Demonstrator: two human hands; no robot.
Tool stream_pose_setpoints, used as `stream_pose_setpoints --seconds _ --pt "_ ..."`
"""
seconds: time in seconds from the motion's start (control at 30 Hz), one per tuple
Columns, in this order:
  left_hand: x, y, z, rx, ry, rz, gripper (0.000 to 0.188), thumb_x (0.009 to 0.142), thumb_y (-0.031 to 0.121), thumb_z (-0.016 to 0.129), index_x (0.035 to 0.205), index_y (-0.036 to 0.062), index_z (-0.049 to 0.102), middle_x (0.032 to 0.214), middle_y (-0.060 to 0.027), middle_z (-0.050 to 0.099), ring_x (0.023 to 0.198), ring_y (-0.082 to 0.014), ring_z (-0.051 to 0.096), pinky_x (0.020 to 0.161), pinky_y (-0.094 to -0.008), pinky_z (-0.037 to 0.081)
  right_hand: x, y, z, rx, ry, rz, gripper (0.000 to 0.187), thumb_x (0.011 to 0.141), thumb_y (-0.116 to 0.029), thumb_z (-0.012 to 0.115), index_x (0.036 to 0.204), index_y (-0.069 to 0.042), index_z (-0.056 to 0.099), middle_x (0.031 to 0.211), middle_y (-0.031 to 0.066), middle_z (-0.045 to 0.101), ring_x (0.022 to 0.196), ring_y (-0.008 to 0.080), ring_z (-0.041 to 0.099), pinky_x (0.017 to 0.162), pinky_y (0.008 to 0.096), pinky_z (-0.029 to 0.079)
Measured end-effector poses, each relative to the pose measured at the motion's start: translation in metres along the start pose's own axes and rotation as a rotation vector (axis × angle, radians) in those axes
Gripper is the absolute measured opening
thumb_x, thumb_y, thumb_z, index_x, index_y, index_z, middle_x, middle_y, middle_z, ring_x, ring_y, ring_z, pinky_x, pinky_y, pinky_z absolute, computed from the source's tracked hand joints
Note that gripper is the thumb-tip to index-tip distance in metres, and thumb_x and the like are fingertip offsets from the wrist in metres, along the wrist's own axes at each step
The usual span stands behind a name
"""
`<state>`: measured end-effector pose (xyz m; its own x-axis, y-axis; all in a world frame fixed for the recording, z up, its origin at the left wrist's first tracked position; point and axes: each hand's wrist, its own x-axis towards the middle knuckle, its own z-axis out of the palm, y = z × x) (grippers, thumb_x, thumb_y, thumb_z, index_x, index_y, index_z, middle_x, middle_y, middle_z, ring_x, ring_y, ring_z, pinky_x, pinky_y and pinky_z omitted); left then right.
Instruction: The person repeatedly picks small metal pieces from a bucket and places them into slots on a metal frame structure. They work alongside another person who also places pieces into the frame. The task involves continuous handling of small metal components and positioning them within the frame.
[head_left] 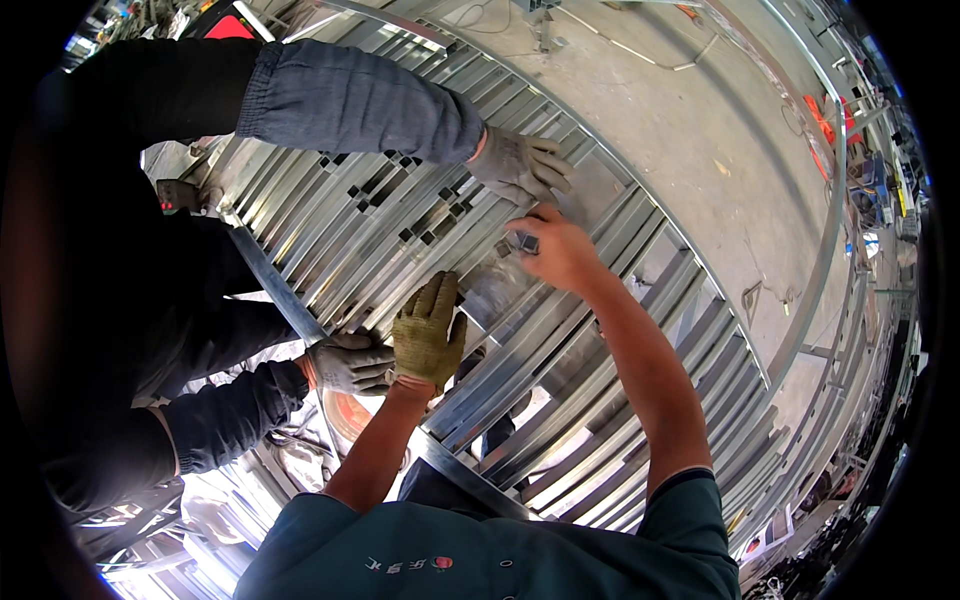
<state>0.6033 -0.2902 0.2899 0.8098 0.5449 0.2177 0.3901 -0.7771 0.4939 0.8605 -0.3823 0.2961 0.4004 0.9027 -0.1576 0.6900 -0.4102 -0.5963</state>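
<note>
Metal grille [560, 330]: a large panel of parallel silver slats in a frame, lying flat and slanting across the view above a concrete floor [680, 110]. Left hand [428, 335]: in an olive glove, palm pressed flat on the slats with fingers spread, likely to keep them from shifting. Right hand [555, 248]: bare, fingers pinched on a small dark square piece [526, 242] set between 2 slats, apparently to seat it in line with the row of like pieces [400, 200] further up. Co-worker, 2 grey-gloved hands: upper glove [520, 165] resting on the slats just beside the bare hand; lower glove [350, 362] curled at the frame edge beside the olive glove, seemingly steadying the panel. Hard to make out: what the lower glove grips; the support under the grille; workshop clutter at the right rim, bent and blurred.
</note>
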Motion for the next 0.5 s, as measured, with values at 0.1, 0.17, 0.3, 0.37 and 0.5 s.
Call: stream_pose_setpoints --seconds 0.1,0.17,0.3,0.37,0.5 --pt "-0.003 0.003 -0.007 0.053 0.029 0.000 0.064 0.086 0.015 0.074 0.145 0.0017 0.055 0.141 -0.0214 0.061 0.117 -0.0419 0.064 0.101 -0.0500 0.052 -0.014 0.002 -0.007 0.085 0.129 0.060 0.048 0.080 -0.011 0.076 0.127 -0.018 0.072 0.128 0.0087 0.064 0.108 0.0335 0.067 0.093 0.0419 0.055" --pt "-0.006 0.016 -0.020 0.058 0.034 -0.048 0.065 0.085 0.016 0.075 0.145 0.0013 0.055 0.141 -0.0223 0.061 0.117 -0.0420 0.064 0.102 -0.0501 0.052 -0.031 0.000 -0.010 0.147 0.234 0.065 0.043 0.083 -0.012 0.074 0.126 -0.014 0.072 0.124 0.0103 0.066 0.109 0.0299 0.068 0.091 0.0410 0.055" --pt "-0.038 0.044 -0.042 -0.207 -0.117 -0.098 0.053 0.088 0.015 0.074 0.137 0.0025 0.060 0.126 -0.0209 0.069 0.113 -0.0385 0.068 0.096 -0.0486 0.054 -0.075 -0.019 -0.008 0.515 0.188 0.358 0.046 0.083 -0.016 0.071 0.129 -0.008 0.070 0.101 0.0151 0.070 0.090 0.0268 0.071 0.082 0.0410 0.055" --pt "-0.053 0.042 -0.036 -0.091 -0.197 -0.156 0.044 0.091 0.017 0.070 0.132 0.0037 0.061 0.121 -0.0178 0.071 0.109 -0.0368 0.069 0.092 -0.0488 0.055 -0.085 -0.015 -0.004 0.582 0.154 0.601 0.054 0.081 -0.022 0.068 0.134 -0.009 0.068 0.086 0.0206 0.072 0.079 0.0320 0.071 0.079 0.0442 0.054" --pt "-0.076 0.033 -0.023 0.109 -0.230 -0.186 0.035 0.097 0.021 0.062 0.129 0.0085 0.061 0.116 -0.0130 0.071 0.104 -0.0348 0.069 0.089 -0.0502 0.055 -0.076 0.001 0.015 0.395 0.300 0.660 0.056 0.080 -0.028 0.068 0.126 0.003 0.066 0.089 0.0262 0.073 0.090 0.0399 0.074 0.081 0.0489 0.056"
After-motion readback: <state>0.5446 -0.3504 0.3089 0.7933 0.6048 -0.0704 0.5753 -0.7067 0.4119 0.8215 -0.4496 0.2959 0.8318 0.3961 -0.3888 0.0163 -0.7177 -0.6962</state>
